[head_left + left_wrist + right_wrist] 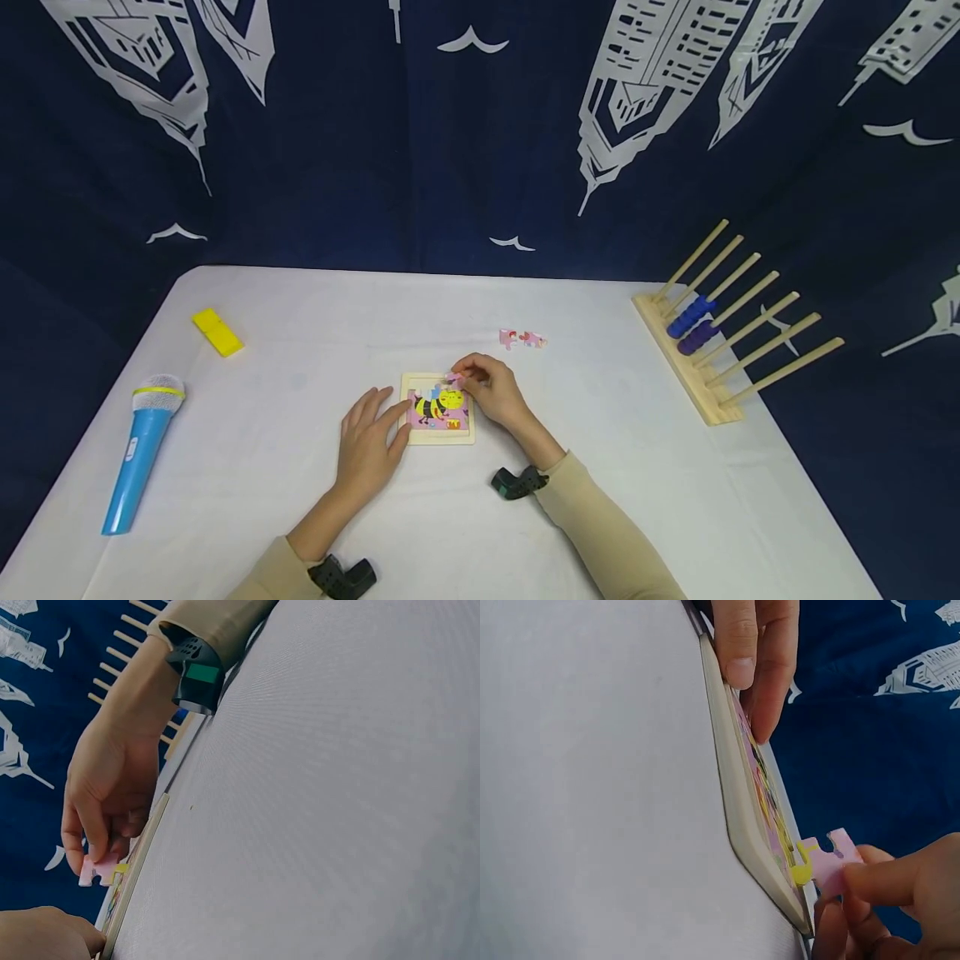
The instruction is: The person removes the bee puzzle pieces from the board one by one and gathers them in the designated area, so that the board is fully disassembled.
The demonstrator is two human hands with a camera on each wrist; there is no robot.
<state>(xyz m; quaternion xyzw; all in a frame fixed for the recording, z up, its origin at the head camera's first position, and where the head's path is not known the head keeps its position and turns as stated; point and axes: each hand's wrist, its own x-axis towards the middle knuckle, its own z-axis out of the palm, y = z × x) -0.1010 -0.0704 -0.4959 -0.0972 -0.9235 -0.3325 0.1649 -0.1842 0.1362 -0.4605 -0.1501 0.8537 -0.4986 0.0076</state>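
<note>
A jigsaw puzzle with a bee picture (pixel 439 406) lies in a light wooden frame (pixel 442 438) on the table. My right hand (pixel 491 390) pinches a pink puzzle piece (pixel 831 862) with a bit of yellow at one end, between thumb and fingers, over the puzzle's upper right corner. In the left wrist view, the same piece (pixel 99 870) is tilted up at the frame. My left hand (pixel 375 446) rests at the frame's left side, fingers spread and fairly straight, with thumb and forefinger touching the frame. Part of the puzzle's upper edge is hidden by the right hand.
Two loose pink puzzle pieces (pixel 522 339) lie beyond the frame. On the left are a blue toy microphone (pixel 139 467) and a yellow block (pixel 217 332). A wooden peg rack (pixel 686 367) with blue and purple beads stands at the right edge.
</note>
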